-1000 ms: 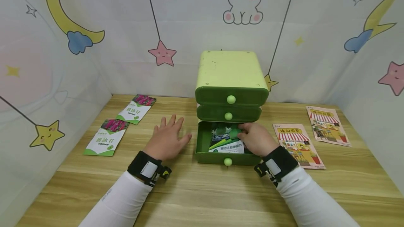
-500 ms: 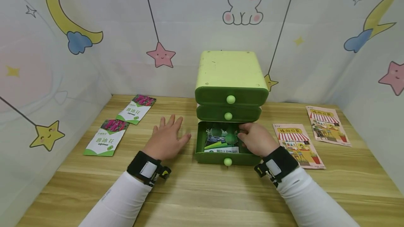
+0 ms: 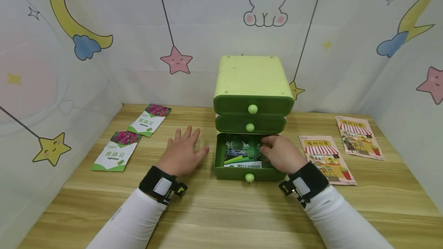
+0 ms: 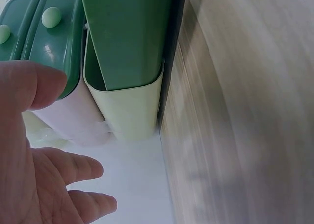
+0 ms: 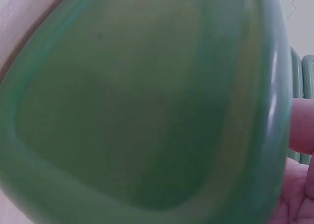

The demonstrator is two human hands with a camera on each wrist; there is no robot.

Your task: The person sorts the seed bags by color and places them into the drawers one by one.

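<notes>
A small cabinet [image 3: 252,76] has a pale yellow-green top and dark green drawers with round knobs. Its bottom drawer [image 3: 232,173] is pulled out. Inside lies a printed packet [image 3: 237,152] with a green stripe, a white lower band and round green shapes on it. My right hand [image 3: 283,153] reaches over the drawer's right side, thumb and forefinger apart near the packet's right edge; its other fingers are hidden. The drawer front [image 5: 147,111] fills most of the right wrist view. My left hand [image 3: 181,153] is spread left of the drawer, holding nothing.
Two white-and-green flower seed packets [image 3: 115,153] lie at the left of the wooden table [image 3: 221,218]. Two pink packets with striped awnings lie at the right, the nearer packet [image 3: 325,158] close to my right wrist. A cartoon-printed cloth wall [image 3: 194,18] stands behind.
The packet in the drawer has dropped lower and shifted slightly left, away from my right fingertips. Both hands have stayed nearly still.
</notes>
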